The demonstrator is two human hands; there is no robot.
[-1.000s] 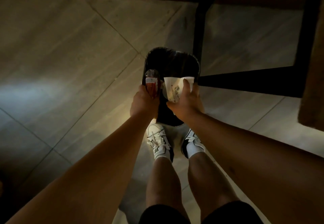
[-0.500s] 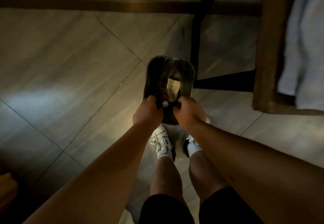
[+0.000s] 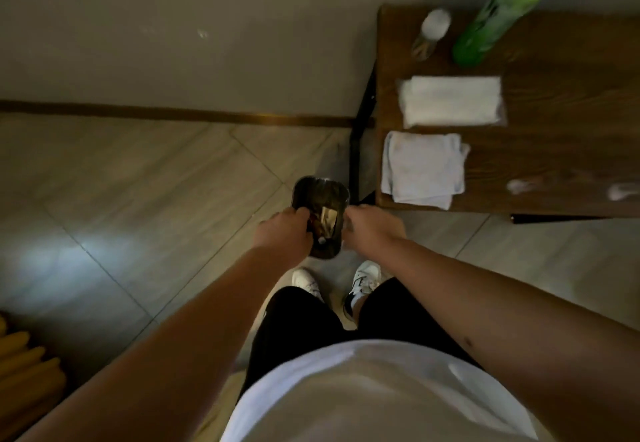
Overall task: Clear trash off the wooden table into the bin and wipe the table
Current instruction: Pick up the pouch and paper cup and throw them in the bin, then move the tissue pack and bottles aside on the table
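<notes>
The black bin [image 3: 320, 189] stands on the tiled floor by the table leg. Inside it lie a crumpled paper cup [image 3: 328, 219] and a small bottle [image 3: 319, 235]. My left hand [image 3: 284, 231] hovers over the bin's left side and my right hand [image 3: 371, 230] over its right side. Both have loosely curled fingers and hold nothing. The wooden table [image 3: 561, 144] is at the right. A folded grey cloth [image 3: 422, 171] lies near its front left corner. White smears [image 3: 523, 185] mark the tabletop beside the cloth.
On the table stand a green bottle [image 3: 498, 9] and a small white-capped bottle [image 3: 431, 35], with a white tissue pack [image 3: 450, 100] in front of them. My feet are just behind the bin. The wall runs along the far side, and something yellow [image 3: 24, 362] sits at the lower left.
The bottle left my left hand and the paper cup left my right; both now lie in the bin. My hands have spread apart and my view has risen, bringing the tabletop into sight.
</notes>
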